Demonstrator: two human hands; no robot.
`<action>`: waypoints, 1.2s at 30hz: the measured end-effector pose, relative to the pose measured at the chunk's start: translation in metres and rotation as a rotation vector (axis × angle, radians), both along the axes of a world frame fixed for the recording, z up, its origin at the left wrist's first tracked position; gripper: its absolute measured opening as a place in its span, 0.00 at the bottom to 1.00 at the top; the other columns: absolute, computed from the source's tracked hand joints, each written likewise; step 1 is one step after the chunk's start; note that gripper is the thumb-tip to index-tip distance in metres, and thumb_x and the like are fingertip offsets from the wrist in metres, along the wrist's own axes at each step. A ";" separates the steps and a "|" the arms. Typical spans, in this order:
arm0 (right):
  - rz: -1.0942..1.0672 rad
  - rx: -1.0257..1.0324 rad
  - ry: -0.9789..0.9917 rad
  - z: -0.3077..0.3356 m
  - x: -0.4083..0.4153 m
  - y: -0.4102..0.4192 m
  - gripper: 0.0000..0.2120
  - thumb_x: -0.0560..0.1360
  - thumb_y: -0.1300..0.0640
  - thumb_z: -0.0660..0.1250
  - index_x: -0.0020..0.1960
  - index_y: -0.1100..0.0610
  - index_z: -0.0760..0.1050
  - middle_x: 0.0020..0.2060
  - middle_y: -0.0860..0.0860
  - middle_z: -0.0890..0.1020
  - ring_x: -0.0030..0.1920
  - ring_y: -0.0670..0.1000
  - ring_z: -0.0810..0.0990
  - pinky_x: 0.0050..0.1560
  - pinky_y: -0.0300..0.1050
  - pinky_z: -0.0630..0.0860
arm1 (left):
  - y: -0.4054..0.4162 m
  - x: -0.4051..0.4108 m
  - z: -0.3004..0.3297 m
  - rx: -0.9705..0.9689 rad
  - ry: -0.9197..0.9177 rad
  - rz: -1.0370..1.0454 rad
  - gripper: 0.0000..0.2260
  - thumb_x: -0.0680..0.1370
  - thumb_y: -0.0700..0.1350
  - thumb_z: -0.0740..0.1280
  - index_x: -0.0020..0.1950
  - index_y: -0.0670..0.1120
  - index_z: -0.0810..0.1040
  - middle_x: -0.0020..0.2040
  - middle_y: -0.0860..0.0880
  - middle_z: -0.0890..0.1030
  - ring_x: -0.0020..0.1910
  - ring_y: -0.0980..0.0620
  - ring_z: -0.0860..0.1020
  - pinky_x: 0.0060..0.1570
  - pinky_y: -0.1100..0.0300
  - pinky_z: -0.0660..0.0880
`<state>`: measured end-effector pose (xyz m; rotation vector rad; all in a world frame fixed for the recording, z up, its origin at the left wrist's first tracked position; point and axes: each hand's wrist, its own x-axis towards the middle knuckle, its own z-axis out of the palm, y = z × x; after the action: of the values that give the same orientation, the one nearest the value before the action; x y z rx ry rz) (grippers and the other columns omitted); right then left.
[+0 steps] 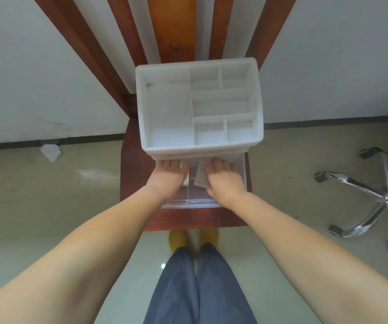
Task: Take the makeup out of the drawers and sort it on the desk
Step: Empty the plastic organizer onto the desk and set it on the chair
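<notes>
1. Both hands reach into the pulled-out clear drawer [202,197]: the left hand [168,175] lies palm down with its fingers going in under the organizer's front edge, and whether they hold anything I cannot tell; the right hand [225,175] lies likewise, its fingers resting on a pale flat packet [200,177], though whether they grip it I cannot tell.
2. White wall [36,78] and pale tiled floor [48,195] fill the surroundings, with the person's dark blue trousers [200,288] and yellow shoes [179,238] below.
3. Brown wooden table [188,219], narrow, with tall slats rising behind it, carries the organizer.
4. White plastic organizer [199,106] stands on the table; its open top tray is split into one large compartment on the left and several smaller ones on the right, all showing bare white bottoms.
5. Chrome base of a swivel chair [375,197] with castors stands on the floor to the right, well apart from the table.
6. Crumpled white paper [51,152] lies on the floor by the wall to the left.
7. Makeup in the drawer is mostly hidden by the hands; only the packet shows between them.
</notes>
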<state>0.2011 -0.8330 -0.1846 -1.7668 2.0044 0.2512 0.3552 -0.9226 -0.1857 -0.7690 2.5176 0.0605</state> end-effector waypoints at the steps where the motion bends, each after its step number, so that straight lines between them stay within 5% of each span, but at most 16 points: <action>1: -0.037 0.005 -0.035 0.006 0.000 0.000 0.27 0.72 0.51 0.68 0.67 0.55 0.62 0.65 0.58 0.67 0.65 0.60 0.65 0.63 0.53 0.67 | 0.002 0.002 0.005 0.057 0.022 0.014 0.28 0.74 0.42 0.65 0.71 0.41 0.58 0.62 0.39 0.70 0.61 0.38 0.70 0.62 0.45 0.65; 4: -0.203 0.022 -0.222 0.035 -0.005 0.006 0.30 0.70 0.48 0.67 0.68 0.54 0.60 0.62 0.57 0.68 0.62 0.59 0.67 0.55 0.49 0.70 | 0.007 0.009 0.029 0.293 0.204 0.190 0.36 0.72 0.54 0.68 0.74 0.47 0.54 0.62 0.42 0.70 0.61 0.40 0.68 0.56 0.50 0.70; 8: -0.412 0.241 -0.719 0.075 -0.016 0.034 0.39 0.64 0.40 0.68 0.70 0.45 0.58 0.62 0.50 0.70 0.60 0.48 0.73 0.56 0.41 0.71 | 0.022 0.031 0.067 0.576 0.408 0.431 0.38 0.67 0.59 0.66 0.74 0.54 0.55 0.57 0.46 0.71 0.56 0.48 0.70 0.50 0.57 0.72; 11: -0.390 0.599 -0.814 0.081 -0.010 0.058 0.41 0.65 0.40 0.70 0.73 0.46 0.58 0.58 0.48 0.74 0.56 0.45 0.76 0.61 0.44 0.73 | 0.045 0.045 0.073 0.961 0.113 0.443 0.36 0.69 0.58 0.67 0.74 0.50 0.59 0.65 0.47 0.72 0.57 0.52 0.72 0.53 0.62 0.68; 13: -0.348 0.701 -0.714 0.073 -0.004 0.067 0.43 0.68 0.42 0.70 0.76 0.49 0.54 0.61 0.51 0.73 0.60 0.48 0.75 0.64 0.45 0.70 | 0.058 0.049 0.066 1.045 -0.059 0.464 0.37 0.71 0.55 0.67 0.76 0.46 0.55 0.70 0.45 0.69 0.63 0.49 0.72 0.60 0.60 0.68; 15: -0.349 0.705 -0.648 0.066 -0.002 0.068 0.44 0.70 0.43 0.69 0.77 0.52 0.50 0.68 0.53 0.70 0.64 0.51 0.72 0.65 0.44 0.68 | 0.063 0.050 0.059 1.086 -0.084 0.566 0.41 0.71 0.53 0.67 0.77 0.47 0.48 0.68 0.42 0.70 0.56 0.50 0.76 0.59 0.57 0.72; 18: -0.292 0.674 -0.567 0.064 -0.004 0.061 0.42 0.71 0.43 0.67 0.77 0.55 0.52 0.72 0.52 0.65 0.68 0.52 0.68 0.66 0.45 0.67 | 0.059 0.046 0.054 1.093 -0.066 0.597 0.43 0.72 0.53 0.66 0.77 0.48 0.42 0.59 0.43 0.74 0.46 0.52 0.78 0.54 0.56 0.76; 25: -0.291 0.622 -0.520 0.063 -0.017 0.033 0.46 0.71 0.44 0.67 0.77 0.47 0.41 0.71 0.57 0.61 0.66 0.57 0.69 0.62 0.47 0.68 | 0.032 0.033 0.052 0.949 -0.028 0.604 0.48 0.68 0.55 0.69 0.76 0.55 0.36 0.68 0.40 0.65 0.59 0.41 0.74 0.60 0.48 0.73; 30: -0.295 0.536 -0.467 0.053 -0.032 -0.001 0.48 0.70 0.45 0.68 0.76 0.44 0.38 0.71 0.59 0.62 0.69 0.60 0.64 0.68 0.53 0.65 | 0.000 0.014 0.044 0.835 -0.010 0.575 0.49 0.68 0.55 0.68 0.74 0.59 0.32 0.65 0.41 0.66 0.59 0.42 0.71 0.62 0.47 0.70; 36: -0.259 0.492 -0.387 0.057 -0.039 -0.019 0.46 0.69 0.45 0.68 0.77 0.47 0.42 0.72 0.57 0.62 0.70 0.59 0.63 0.68 0.53 0.65 | -0.018 0.005 0.053 0.767 0.005 0.530 0.46 0.69 0.53 0.69 0.76 0.55 0.40 0.70 0.38 0.63 0.63 0.39 0.69 0.62 0.45 0.70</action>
<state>0.1616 -0.8517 -0.1279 -1.1387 1.6853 0.2664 0.3599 -0.9406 -0.1330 -1.0399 1.9620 1.1218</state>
